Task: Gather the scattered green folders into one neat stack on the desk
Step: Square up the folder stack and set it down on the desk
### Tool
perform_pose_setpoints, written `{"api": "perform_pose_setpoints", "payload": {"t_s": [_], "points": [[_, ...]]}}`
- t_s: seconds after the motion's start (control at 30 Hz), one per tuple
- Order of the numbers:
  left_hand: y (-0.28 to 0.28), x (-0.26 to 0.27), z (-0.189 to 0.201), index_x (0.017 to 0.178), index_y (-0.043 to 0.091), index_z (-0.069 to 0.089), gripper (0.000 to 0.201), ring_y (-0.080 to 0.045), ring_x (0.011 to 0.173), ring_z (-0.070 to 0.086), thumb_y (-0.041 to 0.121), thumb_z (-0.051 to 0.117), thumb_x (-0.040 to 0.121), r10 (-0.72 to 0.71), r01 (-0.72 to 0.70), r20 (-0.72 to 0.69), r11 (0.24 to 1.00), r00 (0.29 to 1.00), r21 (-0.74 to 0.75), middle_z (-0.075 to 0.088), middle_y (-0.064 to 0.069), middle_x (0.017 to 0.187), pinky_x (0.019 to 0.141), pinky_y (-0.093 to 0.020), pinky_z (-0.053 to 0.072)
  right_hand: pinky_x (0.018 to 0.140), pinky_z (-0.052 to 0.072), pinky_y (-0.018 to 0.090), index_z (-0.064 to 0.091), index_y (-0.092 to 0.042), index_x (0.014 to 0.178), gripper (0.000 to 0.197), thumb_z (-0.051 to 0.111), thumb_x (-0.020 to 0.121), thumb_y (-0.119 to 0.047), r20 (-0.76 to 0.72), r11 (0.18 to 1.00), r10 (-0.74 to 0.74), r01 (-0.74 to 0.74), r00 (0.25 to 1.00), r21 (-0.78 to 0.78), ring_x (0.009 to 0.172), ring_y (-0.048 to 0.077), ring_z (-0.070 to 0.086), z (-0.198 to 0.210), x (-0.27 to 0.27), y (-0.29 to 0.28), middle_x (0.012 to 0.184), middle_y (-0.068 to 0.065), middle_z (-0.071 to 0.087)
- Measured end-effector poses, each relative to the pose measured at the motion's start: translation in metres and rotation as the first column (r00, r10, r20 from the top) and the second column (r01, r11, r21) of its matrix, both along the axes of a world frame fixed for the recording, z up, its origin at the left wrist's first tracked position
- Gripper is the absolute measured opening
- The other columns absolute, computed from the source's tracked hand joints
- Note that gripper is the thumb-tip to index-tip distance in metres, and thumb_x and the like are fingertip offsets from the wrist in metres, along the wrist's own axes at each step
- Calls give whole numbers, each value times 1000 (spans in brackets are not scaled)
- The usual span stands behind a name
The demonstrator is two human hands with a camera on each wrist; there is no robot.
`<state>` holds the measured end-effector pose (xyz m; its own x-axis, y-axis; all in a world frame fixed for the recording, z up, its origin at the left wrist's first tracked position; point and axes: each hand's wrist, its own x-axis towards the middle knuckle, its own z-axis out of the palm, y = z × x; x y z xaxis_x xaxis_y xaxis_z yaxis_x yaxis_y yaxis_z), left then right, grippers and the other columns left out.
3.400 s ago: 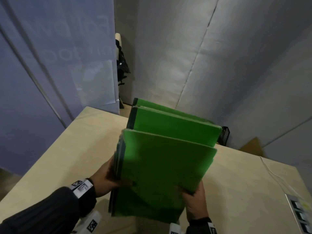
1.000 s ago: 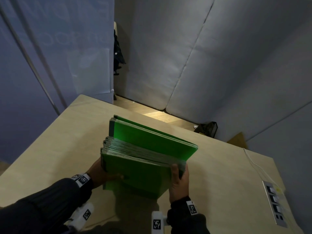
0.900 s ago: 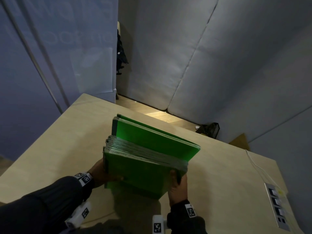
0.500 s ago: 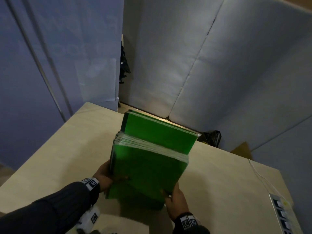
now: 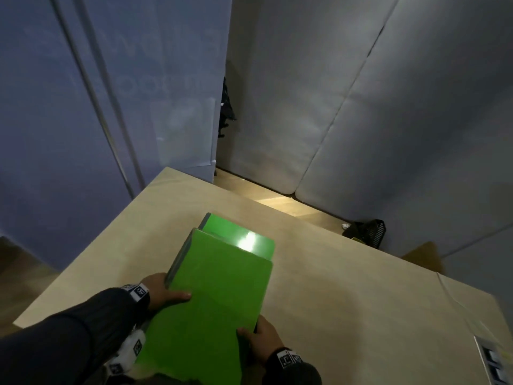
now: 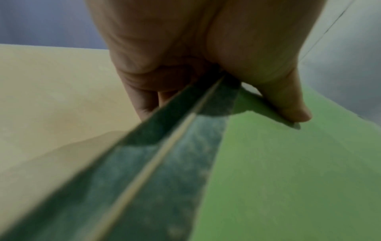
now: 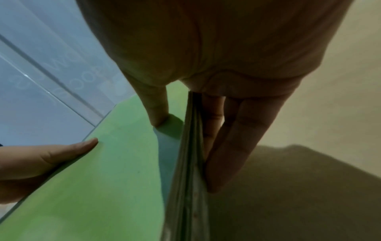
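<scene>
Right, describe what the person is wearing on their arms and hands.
Both arms are in dark, finely ribbed long sleeves: left sleeve, right sleeve. Each wrist carries a band with black-and-white square code markers: left wristband, right wristband. A white marker-tagged device hangs under the left wrist. The fingers are bare, without gloves.

Bench [image 5: 347, 287]: bare wood to the right of the green folders [image 5: 216, 295], open for a hand to pass as far as the socket strip [image 5: 497, 365] at the near right edge. A thin cable [image 5: 455, 298] lies on the wood between folders and strip. Left of the folders, a narrower bare band up to the bench edge; beyond it the blue panel [image 5: 83, 107] stands close. Behind the folders, free bench to the far edge, then a floor gap, then the grey padded wall [image 5: 361, 107]. A black basket [image 5: 369, 233] sits on the floor, far right of the folders. Both long sides of the folders are taken: left hand [image 5: 163, 291] and right hand [image 5: 263, 340] each clasp one.
</scene>
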<state>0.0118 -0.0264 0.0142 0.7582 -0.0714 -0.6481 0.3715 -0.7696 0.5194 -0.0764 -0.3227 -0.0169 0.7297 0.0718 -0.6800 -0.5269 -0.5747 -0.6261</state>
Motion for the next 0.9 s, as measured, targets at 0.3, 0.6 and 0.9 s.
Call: {"api": "perform_pose_setpoints", "payload": {"t_s": [0.3, 0.6, 0.9], "points": [[6, 3, -18, 103, 7, 60, 61, -20, 69, 64, 37, 81, 55, 79, -71, -94, 994, 992, 88, 66, -9, 86, 43, -21, 47, 95, 50, 32, 57, -20, 122, 45, 64, 85, -46, -76, 992, -102, 96, 992, -79, 106, 20, 62, -12, 7, 24, 125, 2, 64], [2, 18, -12, 105, 19, 51, 59, -14, 77, 57, 50, 79, 63, 21, -19, -9, 981, 1000, 194, 57, 0, 90, 54, -26, 40, 65, 46, 28, 51, -19, 86, 34, 76, 74, -40, -42, 980, -87, 78, 995, -185, 74, 13, 48, -17, 27, 14, 86, -2, 51], [-2, 42, -4, 104, 19, 50, 60, -17, 79, 61, 46, 80, 61, 12, 3, -73, 979, 997, 205, 60, -2, 94, 57, -26, 45, 85, 58, 35, 72, -7, 100, 45, 77, 69, -41, -34, 984, -140, 135, 990, -118, 96, 24, 69, -25, 47, 17, 105, 12, 73]]}}
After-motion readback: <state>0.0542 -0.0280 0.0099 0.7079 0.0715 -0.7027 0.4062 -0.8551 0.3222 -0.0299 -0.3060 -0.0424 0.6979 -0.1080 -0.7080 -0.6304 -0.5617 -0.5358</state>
